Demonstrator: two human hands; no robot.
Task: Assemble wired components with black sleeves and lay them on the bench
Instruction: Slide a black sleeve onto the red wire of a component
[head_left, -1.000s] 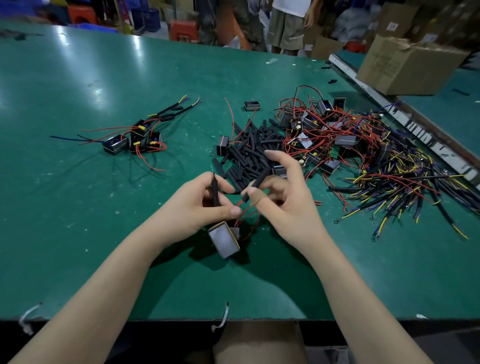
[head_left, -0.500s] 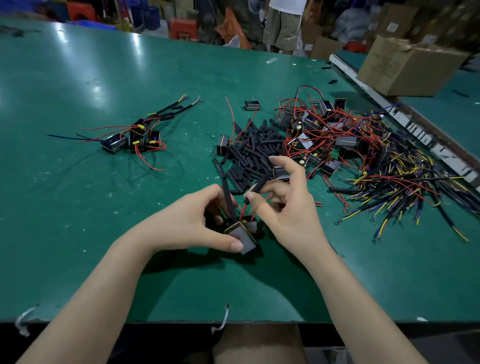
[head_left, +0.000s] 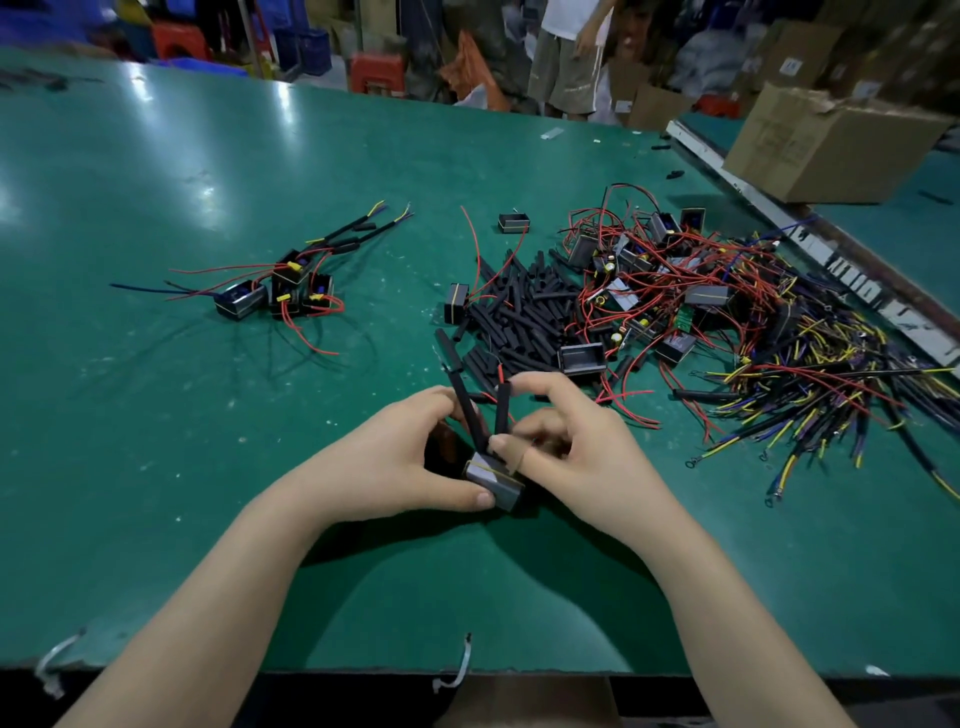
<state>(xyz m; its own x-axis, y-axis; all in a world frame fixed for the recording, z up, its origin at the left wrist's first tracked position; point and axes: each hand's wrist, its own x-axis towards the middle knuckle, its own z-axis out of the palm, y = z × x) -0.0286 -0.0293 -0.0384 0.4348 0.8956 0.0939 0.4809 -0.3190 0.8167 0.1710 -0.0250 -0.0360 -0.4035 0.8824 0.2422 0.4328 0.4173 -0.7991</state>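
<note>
My left hand (head_left: 395, 462) grips a small grey-black boxed component (head_left: 493, 480) just above the green bench (head_left: 156, 415), thumb under it. Two black sleeves (head_left: 470, 410) stand up from the component over its wires. My right hand (head_left: 576, 452) pinches the right sleeve (head_left: 503, 410), where a red wire tip shows at the top. A pile of loose black sleeves (head_left: 524, 312) lies beyond my hands. Several finished sleeved components (head_left: 291, 283) lie at the left.
A tangle of red-wired components (head_left: 670, 275) and yellow and purple leads (head_left: 831, 389) fills the right side. A lone black component (head_left: 513, 222) sits farther back. A cardboard box (head_left: 826, 145) stands on the neighbouring bench, and a person (head_left: 571, 57) stands behind.
The component has been lowered toward the bench and turned. Both sleeves now stand upright side by side, and my hands have drawn closer together around them.
</note>
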